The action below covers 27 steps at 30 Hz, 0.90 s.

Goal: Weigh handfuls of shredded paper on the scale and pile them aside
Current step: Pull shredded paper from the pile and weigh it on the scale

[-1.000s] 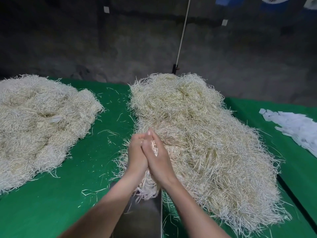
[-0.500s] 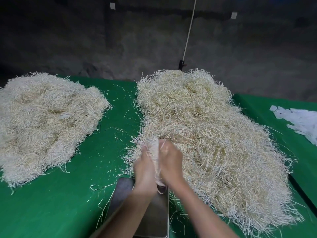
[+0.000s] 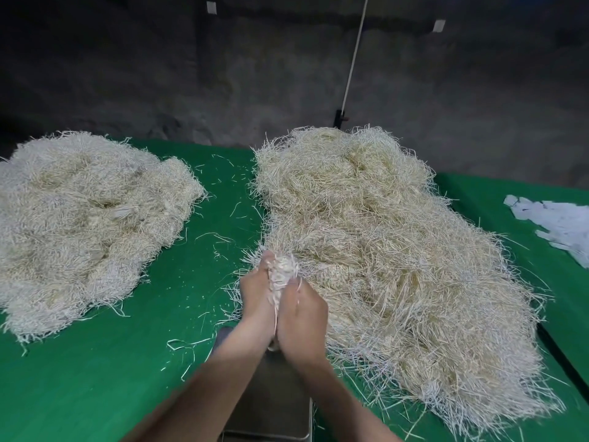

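Note:
A handful of shredded paper (image 3: 282, 271) is squeezed between my left hand (image 3: 256, 301) and my right hand (image 3: 302, 314), palms facing each other, above the far end of the grey metal scale pan (image 3: 271, 406). The strands stick out past my fingertips. My hands are at the near left edge of the large right pile of cream shredded paper (image 3: 382, 250). A second pile of shredded paper (image 3: 83, 221) lies at the left. My forearms hide much of the scale.
Everything lies on a green cloth table (image 3: 95, 378) with loose strands scattered between the piles. White paper slips (image 3: 561, 224) sit at the right edge. A white pole (image 3: 353, 59) on a black clamp stands behind the right pile, before a dark wall.
My hands, pressed round the handful, dipped toward the scale and then moved slightly forward again. More strands now stick out above my fingertips. The camera tilted, so the scene shifted.

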{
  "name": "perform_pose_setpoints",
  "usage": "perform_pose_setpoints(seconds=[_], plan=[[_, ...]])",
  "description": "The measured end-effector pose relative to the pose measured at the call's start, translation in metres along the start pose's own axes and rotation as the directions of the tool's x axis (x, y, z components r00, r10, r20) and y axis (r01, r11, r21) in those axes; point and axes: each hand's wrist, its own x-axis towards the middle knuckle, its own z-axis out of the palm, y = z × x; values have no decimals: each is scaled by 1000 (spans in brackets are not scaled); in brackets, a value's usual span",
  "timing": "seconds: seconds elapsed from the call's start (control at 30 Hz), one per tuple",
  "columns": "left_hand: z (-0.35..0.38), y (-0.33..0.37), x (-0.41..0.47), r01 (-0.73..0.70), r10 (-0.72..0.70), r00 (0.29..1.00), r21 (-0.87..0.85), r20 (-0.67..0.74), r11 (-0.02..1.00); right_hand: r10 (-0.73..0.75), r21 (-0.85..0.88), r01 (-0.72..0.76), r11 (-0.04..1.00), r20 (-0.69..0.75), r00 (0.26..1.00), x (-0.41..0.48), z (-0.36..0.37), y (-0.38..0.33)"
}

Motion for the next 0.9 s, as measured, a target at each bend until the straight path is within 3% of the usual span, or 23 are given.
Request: perform_pose_setpoints(seconds=[0.07,0.17,0.23,0.3,0.37,0.43,0.5,0.53,0.63,0.7,0.8,0.9], plan=[[-1,-11,-4,45,-51,997,90,66,995,135,82,-138,987,48,990,13,-8,10],[-2,-20,0,112,-116,989,49,90,992,147,190,-173,966,144,979,17,-27,22],[-9,-12,12,20,-20,1000,-12,0,1000,101,351,-191,917,260,960,10,-37,25],[-15,-9,18,-125,128,990,46,-62,991,27,499,-171,850,283,959,13,-47,24],[-13,-18,13,-229,227,973,106,36,968,-51,438,-56,897,229,972,28,-55,12],[-2,-22,-3,-261,241,958,125,157,957,-80,249,52,967,107,991,35,-54,-1],[7,-12,-9,-293,275,947,98,164,951,-63,219,82,972,-89,994,26,-39,-4],[9,-3,-8,-302,294,947,45,130,952,-64,226,88,970,-112,992,16,-30,-3],[6,8,-7,-166,179,981,-143,79,976,-130,145,127,981,6,992,7,-21,-7],[8,-3,-20,-83,87,983,-36,161,996,-125,100,125,987,-9,992,29,-30,-8],[12,1,-23,-95,99,978,-32,184,995,-82,186,89,978,-47,996,36,-35,-8],[10,7,-8,-113,125,983,-96,133,989,-128,175,121,977,30,991,12,-22,-2]])
